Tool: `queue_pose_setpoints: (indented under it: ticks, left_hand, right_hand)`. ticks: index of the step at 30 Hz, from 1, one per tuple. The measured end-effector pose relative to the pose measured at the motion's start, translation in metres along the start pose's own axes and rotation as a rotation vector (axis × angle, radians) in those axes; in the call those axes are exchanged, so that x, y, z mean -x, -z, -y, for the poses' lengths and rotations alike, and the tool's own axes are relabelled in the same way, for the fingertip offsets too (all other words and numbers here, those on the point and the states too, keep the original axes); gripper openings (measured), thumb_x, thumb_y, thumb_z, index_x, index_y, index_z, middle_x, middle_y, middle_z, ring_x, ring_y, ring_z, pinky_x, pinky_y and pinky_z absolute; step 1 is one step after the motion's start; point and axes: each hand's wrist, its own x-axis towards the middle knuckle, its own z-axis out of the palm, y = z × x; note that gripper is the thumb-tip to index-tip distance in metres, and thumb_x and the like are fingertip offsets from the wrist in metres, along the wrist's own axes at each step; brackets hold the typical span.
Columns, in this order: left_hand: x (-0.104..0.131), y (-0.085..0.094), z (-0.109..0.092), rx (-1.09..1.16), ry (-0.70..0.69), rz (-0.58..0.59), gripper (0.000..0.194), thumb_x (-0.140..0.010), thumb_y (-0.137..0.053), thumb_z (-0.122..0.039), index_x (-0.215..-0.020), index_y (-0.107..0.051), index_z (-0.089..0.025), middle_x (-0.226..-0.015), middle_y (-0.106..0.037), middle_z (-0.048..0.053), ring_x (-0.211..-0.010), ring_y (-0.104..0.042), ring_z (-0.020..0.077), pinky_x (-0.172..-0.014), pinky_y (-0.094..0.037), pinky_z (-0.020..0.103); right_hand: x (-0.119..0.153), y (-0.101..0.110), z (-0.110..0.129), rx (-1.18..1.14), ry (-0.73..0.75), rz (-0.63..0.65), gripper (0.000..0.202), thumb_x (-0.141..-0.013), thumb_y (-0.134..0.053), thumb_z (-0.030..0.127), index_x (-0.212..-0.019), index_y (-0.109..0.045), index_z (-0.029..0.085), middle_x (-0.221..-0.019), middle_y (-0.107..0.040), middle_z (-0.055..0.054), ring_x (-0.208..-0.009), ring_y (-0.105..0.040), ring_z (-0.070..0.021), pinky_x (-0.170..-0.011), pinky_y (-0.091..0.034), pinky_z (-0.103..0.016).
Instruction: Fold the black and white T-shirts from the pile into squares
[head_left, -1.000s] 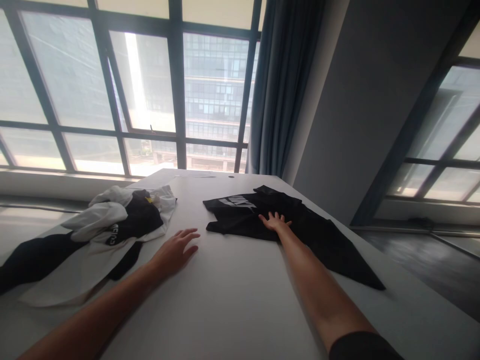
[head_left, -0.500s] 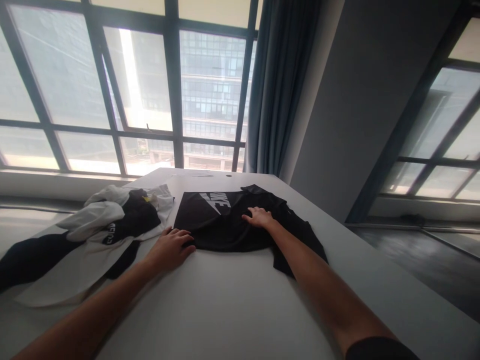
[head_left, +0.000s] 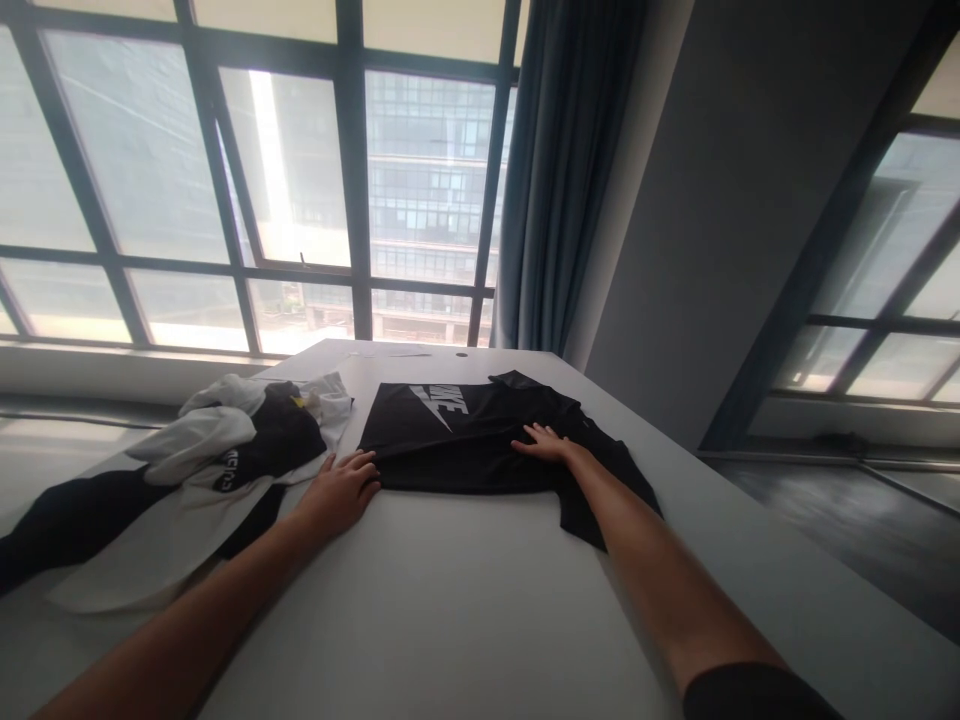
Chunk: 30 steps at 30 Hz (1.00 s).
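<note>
A black T-shirt [head_left: 465, 455] with a large white logo and lettering lies spread on the white table [head_left: 442, 600], its hem to the left and its collar and sleeves to the right. My right hand [head_left: 546, 443] rests flat on the shirt near the chest, fingers spread. At the shirt's near left corner is my left hand [head_left: 341, 495], palm down, fingers stretched out and touching the hem. Neither hand holds any cloth that I can see.
A loose heap of white and black clothes [head_left: 225, 440] lies left of my left hand. Small flat items, including a dark round spot [head_left: 461, 354], are at the table's far end. Beyond stand windows, a blue-grey curtain [head_left: 559, 200] and a grey pillar [head_left: 697, 230].
My right hand has slid right over the shirt, its fingers spreading. My left hand has pulled back slightly from the hem. The shirt's near edge lies straighter and smoother.
</note>
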Motion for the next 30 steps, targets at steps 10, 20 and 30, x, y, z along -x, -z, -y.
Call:
queue_pose_setpoints:
  ticks: [10, 20, 30]
  left_hand:
    - [0.006, 0.031, 0.012, 0.121, -0.151, 0.043, 0.030, -0.090, -0.046, -0.035, -0.083, -0.071, -0.022, -0.087, -0.071, 0.009, -0.081, -0.064, 0.0257, -0.075, -0.045, 0.035]
    - [0.017, 0.050, 0.038, 0.325, -0.178, 0.340, 0.054, -0.063, -0.076, -0.058, -0.105, -0.074, -0.023, -0.108, -0.072, 0.004, -0.096, -0.064, 0.0233, -0.085, -0.049, 0.029]
    - [0.016, 0.054, 0.038, 0.478, -0.084, 0.198, 0.040, -0.072, -0.065, -0.060, -0.081, -0.074, -0.023, -0.109, -0.075, 0.009, -0.101, -0.065, 0.0277, -0.095, -0.048, 0.036]
  right_hand:
    - [0.090, 0.028, -0.120, -0.120, 0.142, -0.215, 0.052, -0.068, -0.053, 0.003, -0.111, -0.077, 0.021, -0.111, -0.076, -0.005, -0.108, -0.069, -0.0211, -0.100, -0.050, -0.030]
    - [0.138, 0.035, -0.163, -0.201, 0.140, -0.048, 0.070, -0.054, -0.059, 0.004, -0.120, -0.075, 0.024, -0.143, -0.058, -0.006, -0.137, -0.048, -0.0291, -0.115, -0.035, -0.036]
    - [0.159, 0.043, -0.148, -0.319, 0.148, -0.138, 0.025, -0.064, -0.079, 0.033, -0.085, -0.083, 0.020, -0.138, -0.062, -0.014, -0.132, -0.051, -0.0367, -0.112, -0.039, -0.045]
